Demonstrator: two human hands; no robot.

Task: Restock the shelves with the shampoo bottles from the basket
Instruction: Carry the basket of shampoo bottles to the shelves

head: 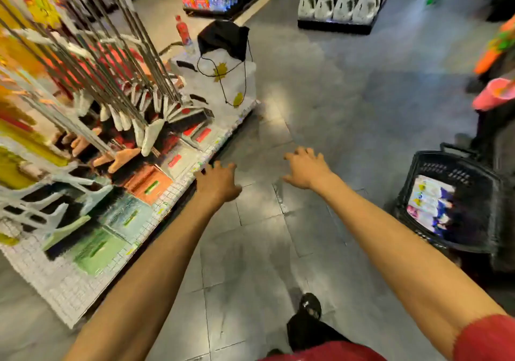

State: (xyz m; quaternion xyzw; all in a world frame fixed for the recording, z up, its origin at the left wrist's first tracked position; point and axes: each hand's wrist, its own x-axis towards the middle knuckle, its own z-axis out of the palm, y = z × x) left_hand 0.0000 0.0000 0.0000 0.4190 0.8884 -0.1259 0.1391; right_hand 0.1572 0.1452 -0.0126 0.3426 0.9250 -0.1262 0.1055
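Observation:
A black plastic basket [485, 193] stands on the floor at the right edge, holding several white and purple shampoo bottles [430, 206] lying inside. My left hand [217, 181] reaches forward over the floor next to the low white shelf edge [192, 174], fingers loosely spread, holding nothing. My right hand [306, 169] is also stretched out above the grey floor, fingers spread and empty, well left of the basket. The picture is blurred by motion.
A low display [83, 249] at left carries mops, brushes and packaged goods. A white bag with a black cap [223, 68] and a red bottle [182, 30] sit at its far end. White jugs [337, 4] fill a far shelf. My foot [309, 306] is on the tiled floor.

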